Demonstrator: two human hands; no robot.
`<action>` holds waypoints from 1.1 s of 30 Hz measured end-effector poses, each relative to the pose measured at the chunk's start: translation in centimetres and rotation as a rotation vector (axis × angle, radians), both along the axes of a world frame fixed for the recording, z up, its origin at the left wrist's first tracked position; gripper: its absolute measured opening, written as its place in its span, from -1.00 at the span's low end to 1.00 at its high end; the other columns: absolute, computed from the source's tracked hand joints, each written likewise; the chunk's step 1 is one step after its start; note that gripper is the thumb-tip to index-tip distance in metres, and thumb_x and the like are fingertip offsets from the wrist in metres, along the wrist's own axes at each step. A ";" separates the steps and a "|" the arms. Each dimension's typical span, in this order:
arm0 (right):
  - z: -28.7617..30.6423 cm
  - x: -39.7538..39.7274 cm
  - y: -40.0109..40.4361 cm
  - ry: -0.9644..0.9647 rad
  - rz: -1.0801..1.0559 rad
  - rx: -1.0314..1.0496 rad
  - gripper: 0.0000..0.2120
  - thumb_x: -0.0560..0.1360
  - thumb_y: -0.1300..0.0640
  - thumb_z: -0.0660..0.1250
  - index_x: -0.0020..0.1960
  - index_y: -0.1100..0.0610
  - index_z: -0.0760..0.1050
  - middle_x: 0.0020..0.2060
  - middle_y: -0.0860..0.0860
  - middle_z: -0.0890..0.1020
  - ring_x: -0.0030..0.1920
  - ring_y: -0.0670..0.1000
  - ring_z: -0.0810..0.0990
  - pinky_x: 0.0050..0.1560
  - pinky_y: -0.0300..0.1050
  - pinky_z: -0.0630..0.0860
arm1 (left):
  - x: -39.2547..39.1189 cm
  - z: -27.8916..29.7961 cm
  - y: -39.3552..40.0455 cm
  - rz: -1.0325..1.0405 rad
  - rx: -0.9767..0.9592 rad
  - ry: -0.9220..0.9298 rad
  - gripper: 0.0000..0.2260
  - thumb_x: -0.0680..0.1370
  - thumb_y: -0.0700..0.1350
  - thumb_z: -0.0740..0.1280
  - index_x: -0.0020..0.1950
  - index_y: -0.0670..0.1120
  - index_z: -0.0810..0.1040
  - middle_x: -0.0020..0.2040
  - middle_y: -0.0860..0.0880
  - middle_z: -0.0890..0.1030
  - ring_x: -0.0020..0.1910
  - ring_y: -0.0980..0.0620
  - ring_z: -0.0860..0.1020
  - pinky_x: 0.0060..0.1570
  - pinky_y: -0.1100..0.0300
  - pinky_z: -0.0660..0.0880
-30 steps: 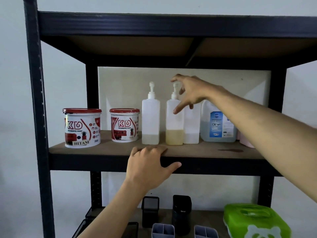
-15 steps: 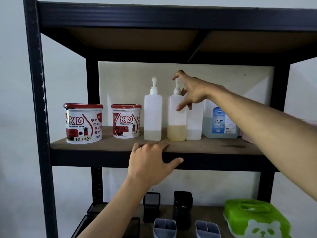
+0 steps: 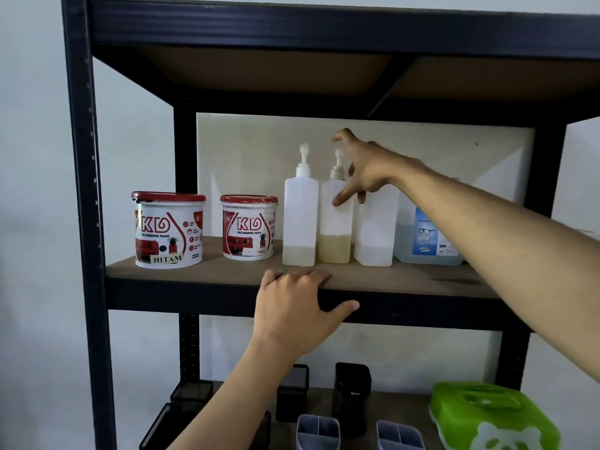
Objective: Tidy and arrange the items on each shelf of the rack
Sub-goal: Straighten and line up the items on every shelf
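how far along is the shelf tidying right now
Looks done: two red-lidded paint tubs and the white pump bottles stand in a row. In hand: right hand spread at the yellow-liquid pump bottle, no grip yet; left hand rests on the wooden shelf edge. Left: lower shelf's black holders.

The middle shelf (image 3: 383,280) has a bare strip of board along its front edge, wide enough for a hand to pass, though the left hand (image 3: 292,306) rests on that edge. At the back, three white bottles (image 3: 300,219) stand touching in a row, with the lens cleaner jug (image 3: 428,241) just beside them, leaving no gap. The right hand (image 3: 367,170) hangs spread at the pump heads. Between the two paint tubs (image 3: 168,228) there is a narrow opening. Above the tubs there is open room up to the upper shelf (image 3: 259,69).
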State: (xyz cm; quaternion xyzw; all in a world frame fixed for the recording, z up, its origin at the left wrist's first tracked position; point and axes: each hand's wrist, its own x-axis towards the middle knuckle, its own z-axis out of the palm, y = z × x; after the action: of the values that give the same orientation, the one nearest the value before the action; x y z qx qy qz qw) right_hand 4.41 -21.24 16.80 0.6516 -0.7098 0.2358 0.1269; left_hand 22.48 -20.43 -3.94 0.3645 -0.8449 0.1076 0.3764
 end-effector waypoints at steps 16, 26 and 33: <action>-0.6 6.3 -1.9 0.267 -0.044 -0.132 0.09 0.23 -0.10 0.68 0.58 0.16 0.21 0.36 0.15 0.50 -0.32 -0.05 0.64 -0.16 -0.12 0.55 | 0.1 -0.3 -0.1 -0.025 -0.016 0.040 -0.33 0.47 0.52 0.12 0.37 0.12 0.53 0.30 0.16 0.60 0.27 0.16 0.53 0.32 0.14 0.25; -0.3 6.2 -1.3 0.254 -0.019 -0.144 0.20 0.24 -0.10 0.69 0.66 0.08 0.06 0.54 0.18 0.35 -0.20 0.01 0.71 0.09 -0.05 0.59 | 0.5 0.4 0.2 -0.059 0.045 0.041 -0.34 0.47 0.51 0.16 0.35 0.10 0.55 0.24 0.13 0.63 0.26 0.11 0.55 0.34 0.13 0.25; -3.8 0.7 2.4 -0.273 0.175 -0.939 -0.14 0.23 -0.23 0.67 0.40 0.08 0.44 0.20 0.00 0.54 0.07 -0.04 0.53 0.05 -0.21 0.53 | 1.5 5.8 -3.0 -0.203 0.300 0.477 -0.18 0.45 0.28 0.46 0.57 -0.08 0.25 0.39 -0.05 0.52 0.38 -0.09 0.48 0.30 -0.02 0.51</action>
State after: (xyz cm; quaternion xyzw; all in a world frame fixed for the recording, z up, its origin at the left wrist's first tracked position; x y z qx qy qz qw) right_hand 5.07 -18.87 12.96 0.5442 -0.4798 0.6231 0.2923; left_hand 23.98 -23.40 1.83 0.3445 -0.7714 -0.1451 0.5150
